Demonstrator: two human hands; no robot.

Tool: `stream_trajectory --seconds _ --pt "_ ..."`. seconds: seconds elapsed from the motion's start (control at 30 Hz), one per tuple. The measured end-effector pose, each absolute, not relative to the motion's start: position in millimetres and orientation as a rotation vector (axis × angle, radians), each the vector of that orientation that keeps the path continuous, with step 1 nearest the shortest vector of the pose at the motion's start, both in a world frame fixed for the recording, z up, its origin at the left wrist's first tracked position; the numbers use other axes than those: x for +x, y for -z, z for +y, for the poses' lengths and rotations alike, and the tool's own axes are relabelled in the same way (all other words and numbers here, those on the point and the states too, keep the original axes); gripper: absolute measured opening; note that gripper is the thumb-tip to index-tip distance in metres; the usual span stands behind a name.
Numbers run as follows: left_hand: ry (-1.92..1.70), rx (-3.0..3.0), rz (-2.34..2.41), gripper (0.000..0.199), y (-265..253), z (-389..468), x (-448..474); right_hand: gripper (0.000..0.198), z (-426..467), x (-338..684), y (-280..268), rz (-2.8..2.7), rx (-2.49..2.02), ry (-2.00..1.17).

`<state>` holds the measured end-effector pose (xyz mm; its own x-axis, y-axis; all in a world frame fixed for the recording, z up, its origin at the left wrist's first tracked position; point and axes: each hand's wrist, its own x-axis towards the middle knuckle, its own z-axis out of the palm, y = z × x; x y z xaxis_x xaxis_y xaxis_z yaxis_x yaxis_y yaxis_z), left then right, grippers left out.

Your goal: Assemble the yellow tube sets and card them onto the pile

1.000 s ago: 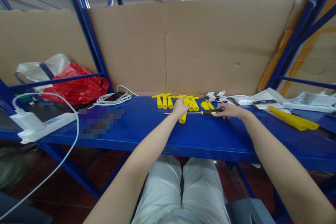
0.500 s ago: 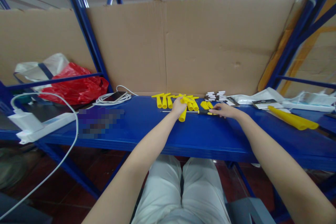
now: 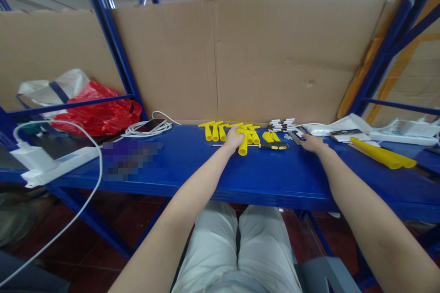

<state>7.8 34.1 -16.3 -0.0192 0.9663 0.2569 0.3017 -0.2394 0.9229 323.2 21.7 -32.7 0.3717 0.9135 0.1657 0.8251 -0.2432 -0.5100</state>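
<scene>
My left hand [image 3: 235,138] is closed round a yellow T-shaped plastic piece with a hollow tube [image 3: 243,149], its open end facing me. Behind it, several similar yellow T-shaped pieces [image 3: 215,132] stand in a row along the cardboard. My right hand [image 3: 312,143] is at the table's right part, fingers bent together against the end of a slim grey tool [image 3: 294,138] whose kind is unclear. Between the hands lies a screwdriver with a black and yellow handle [image 3: 274,145], free of both. Small yellow parts [image 3: 270,137] lie just behind the handle.
Black-and-white strips [image 3: 282,124] are stacked behind the small parts. Two long yellow tubes [image 3: 381,154] lie at the right. At the left are a phone [image 3: 153,125], a coiled white cable [image 3: 137,130], a power strip [image 3: 65,167] and a red bag [image 3: 99,110]. Cardboard [image 3: 261,59] backs the blue table.
My right hand has left the screwdriver handle and moved right to the slim grey tool. My left hand keeps the yellow piece, whose tube end has shifted slightly right and up.
</scene>
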Motion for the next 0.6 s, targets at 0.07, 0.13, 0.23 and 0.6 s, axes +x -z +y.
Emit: stream_trajectory --seconds 0.07,0.13,0.23,0.6 --pt "-1.280 1.589 1.329 0.058 17 35 9 0.045 24 323 35 -1.477 -2.211 -0.160" --pt "-1.266 1.581 1.317 0.061 18 35 10 0.047 25 320 36 -1.483 -2.259 -0.116" --pt "-1.240 1.582 1.326 0.061 18 35 11 0.049 24 316 36 -1.506 -2.263 -0.143" --pt "-1.230 1.611 1.341 0.061 18 33 10 0.050 19 308 29 -1.409 -2.232 -0.211"
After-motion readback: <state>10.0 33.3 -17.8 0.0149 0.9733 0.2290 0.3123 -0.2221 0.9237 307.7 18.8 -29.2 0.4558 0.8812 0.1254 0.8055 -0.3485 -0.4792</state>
